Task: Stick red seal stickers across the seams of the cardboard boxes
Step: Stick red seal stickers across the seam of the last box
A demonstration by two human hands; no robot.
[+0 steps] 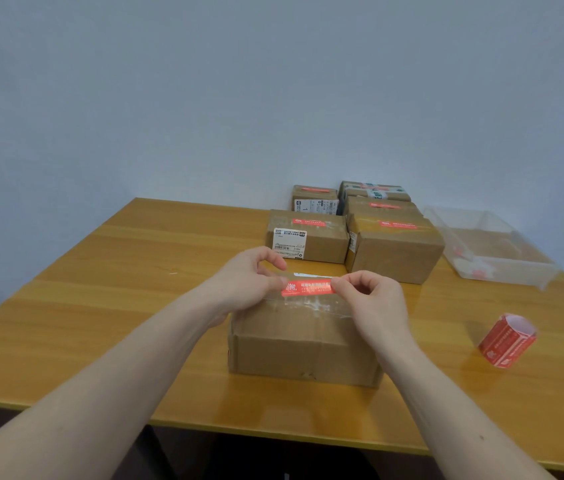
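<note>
You hold a red sticker [309,288] stretched between both hands over the top of the near box [303,344], which sits at the middle of the wooden table [107,271]. Your left hand [246,284] pinches the sticker's left end with curled fingers; your right hand [372,299] pinches its right end the same way. The sticker lies lengthwise along the box's taped top, at its far edge; whether it already touches the tape cannot be told. Behind, five boxes [308,237] stand close together near the wall, each with a red strip on top. A sticker roll [505,339] lies on its side to your right, well apart from the box. A clear plastic tray [491,247] sits at the far right.
</note>
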